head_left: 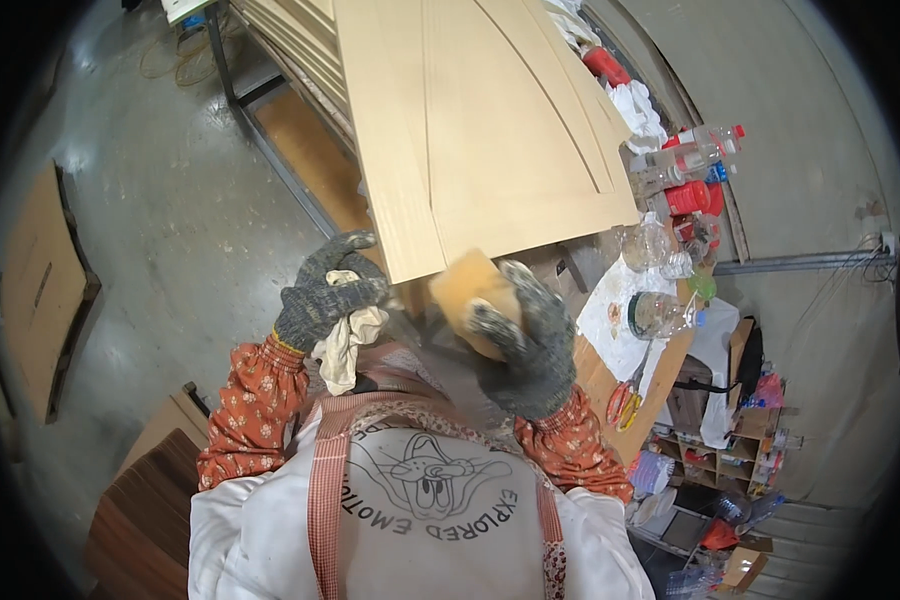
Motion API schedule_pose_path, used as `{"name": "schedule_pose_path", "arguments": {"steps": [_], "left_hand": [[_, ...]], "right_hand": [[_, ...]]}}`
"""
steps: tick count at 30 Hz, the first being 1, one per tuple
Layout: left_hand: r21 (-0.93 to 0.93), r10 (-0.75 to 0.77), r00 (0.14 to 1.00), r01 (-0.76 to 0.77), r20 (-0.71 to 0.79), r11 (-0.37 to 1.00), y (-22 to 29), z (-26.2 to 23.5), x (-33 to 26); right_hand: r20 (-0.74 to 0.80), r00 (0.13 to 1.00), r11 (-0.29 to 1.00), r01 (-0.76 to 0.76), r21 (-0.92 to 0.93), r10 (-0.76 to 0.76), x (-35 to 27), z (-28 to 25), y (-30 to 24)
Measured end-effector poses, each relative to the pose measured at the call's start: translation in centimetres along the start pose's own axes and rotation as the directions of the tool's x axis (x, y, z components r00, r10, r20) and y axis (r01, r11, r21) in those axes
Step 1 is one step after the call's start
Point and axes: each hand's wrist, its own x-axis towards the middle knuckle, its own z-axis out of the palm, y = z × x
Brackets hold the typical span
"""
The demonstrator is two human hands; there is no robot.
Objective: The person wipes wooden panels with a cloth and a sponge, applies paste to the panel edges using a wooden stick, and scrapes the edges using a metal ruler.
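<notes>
A pale wooden door panel [490, 130] with grooved straight and curved lines lies in front of me, its near end facing my body. My left hand [328, 285], in a grey knit glove, is closed around a crumpled cream cloth [348, 345] beside the panel's near left corner. The cloth hangs down from the fingers. My right hand [538, 350], in a similar glove, grips a tan sponge-like block [478, 298] between thumb and fingers. That block is at the panel's near edge; whether it touches the wood I cannot tell.
Right of the panel, a wooden board [595, 385] carries scissors [625, 400], white paper [610, 300] and several plastic bottles [660, 315]. A metal frame [290, 175] supports the stack on the left. Flat brown boards [45, 290] stand at far left. Cluttered shelves [715, 465] fill the lower right.
</notes>
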Motion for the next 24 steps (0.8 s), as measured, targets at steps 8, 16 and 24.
{"name": "schedule_pose_path", "arguments": {"steps": [8, 16, 24], "left_hand": [[0.068, 0.025, 0.947, -0.004, -0.319, 0.998, 0.7, -1.1, -1.3], [0.021, 0.188, 0.964, -0.188, -0.186, 0.982, 3.4, 0.6, 2.6], [-0.221, -0.087, 0.965, 0.031, -0.246, 0.975, 4.8, 3.0, 4.4]], "right_hand": [[0.151, 0.986, 0.996, -0.078, 0.045, 0.070, -1.6, -1.0, 1.1], [-0.234, 0.906, 0.898, -0.398, -0.189, 0.353, -9.8, -1.1, 5.4], [-0.362, 0.682, 0.484, -0.717, -0.501, 0.636, -18.6, -6.4, 10.0]]}}
